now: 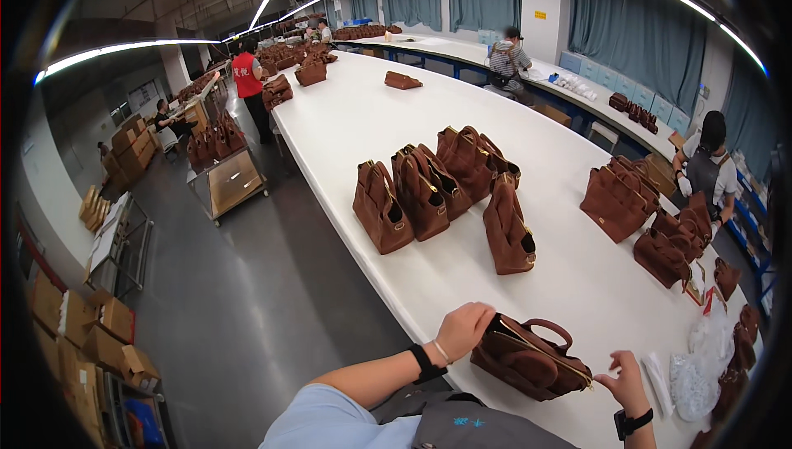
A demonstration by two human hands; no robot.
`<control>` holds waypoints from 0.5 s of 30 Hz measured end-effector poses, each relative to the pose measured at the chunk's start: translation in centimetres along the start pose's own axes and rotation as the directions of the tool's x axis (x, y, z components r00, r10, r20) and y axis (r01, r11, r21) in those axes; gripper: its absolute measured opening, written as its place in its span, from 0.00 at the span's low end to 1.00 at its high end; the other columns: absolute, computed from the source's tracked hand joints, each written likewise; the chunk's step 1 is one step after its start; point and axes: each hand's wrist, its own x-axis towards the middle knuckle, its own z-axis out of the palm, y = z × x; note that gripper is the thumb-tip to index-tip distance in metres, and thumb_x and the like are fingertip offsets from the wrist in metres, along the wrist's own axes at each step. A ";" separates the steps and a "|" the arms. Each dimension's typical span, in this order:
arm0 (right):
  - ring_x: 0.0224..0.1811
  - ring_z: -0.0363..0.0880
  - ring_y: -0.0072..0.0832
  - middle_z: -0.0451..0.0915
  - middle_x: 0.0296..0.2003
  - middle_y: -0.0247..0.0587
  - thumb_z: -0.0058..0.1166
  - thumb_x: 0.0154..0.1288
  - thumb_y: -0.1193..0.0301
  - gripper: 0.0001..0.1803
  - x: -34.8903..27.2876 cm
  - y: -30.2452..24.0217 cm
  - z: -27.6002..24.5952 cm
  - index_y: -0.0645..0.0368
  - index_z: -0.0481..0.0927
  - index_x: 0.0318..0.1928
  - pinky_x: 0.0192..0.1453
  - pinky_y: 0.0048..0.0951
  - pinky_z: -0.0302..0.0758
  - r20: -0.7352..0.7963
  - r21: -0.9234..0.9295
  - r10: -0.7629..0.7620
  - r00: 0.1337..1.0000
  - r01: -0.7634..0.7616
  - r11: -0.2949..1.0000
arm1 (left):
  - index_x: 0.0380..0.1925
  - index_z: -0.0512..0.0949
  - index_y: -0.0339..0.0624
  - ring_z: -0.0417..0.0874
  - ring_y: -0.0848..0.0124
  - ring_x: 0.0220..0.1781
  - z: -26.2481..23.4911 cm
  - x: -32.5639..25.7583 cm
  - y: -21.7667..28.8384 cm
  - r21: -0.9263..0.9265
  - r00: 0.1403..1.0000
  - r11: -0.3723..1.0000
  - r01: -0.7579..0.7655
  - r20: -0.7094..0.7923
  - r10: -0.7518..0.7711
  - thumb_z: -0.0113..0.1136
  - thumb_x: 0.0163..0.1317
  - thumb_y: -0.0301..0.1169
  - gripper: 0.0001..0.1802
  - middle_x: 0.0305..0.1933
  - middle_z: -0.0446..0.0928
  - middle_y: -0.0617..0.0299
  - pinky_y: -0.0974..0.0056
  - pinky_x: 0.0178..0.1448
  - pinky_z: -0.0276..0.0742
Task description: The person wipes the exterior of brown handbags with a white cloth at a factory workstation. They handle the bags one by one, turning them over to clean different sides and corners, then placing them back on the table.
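The left hand (464, 329) is closing around the left end of a brown handbag (528, 360) that is lying on its side at the near edge of the long white worktop (346, 127). The right hand (624, 381) is hovering just beside the bag's right end, fingers loosely spread and gripping nothing. The bag's mouth is facing away from the camera, so what is inside cannot be told.

Further up the worktop, five more brown handbags (437, 189) are standing upright in a loose group, their tops shut or turned away, contents hidden. To the right, another cluster of brown bags (639, 214) is sitting together; they overlap too much for a sure count. Clear plastic wrappers (701, 362) are lying crumpled near the right hand.

On the floor at the left, a wheeled cart (231, 181) is carrying several bags, and cardboard boxes (91, 325) are piling up nearby. A person in a red vest (247, 78) is standing beside the worktop.
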 end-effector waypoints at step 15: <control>0.44 0.83 0.43 0.83 0.39 0.51 0.54 0.60 0.83 0.19 5.8 -9.2 5.6 0.68 0.74 0.54 0.51 0.32 0.78 0.100 0.397 -0.163 0.982 0.111 0.911 | 0.58 0.71 0.28 0.59 0.43 0.72 10.7 -1.6 7.2 0.516 0.806 0.692 -0.506 0.569 0.164 0.55 0.57 0.37 0.31 0.65 0.66 0.37 0.41 0.75 0.50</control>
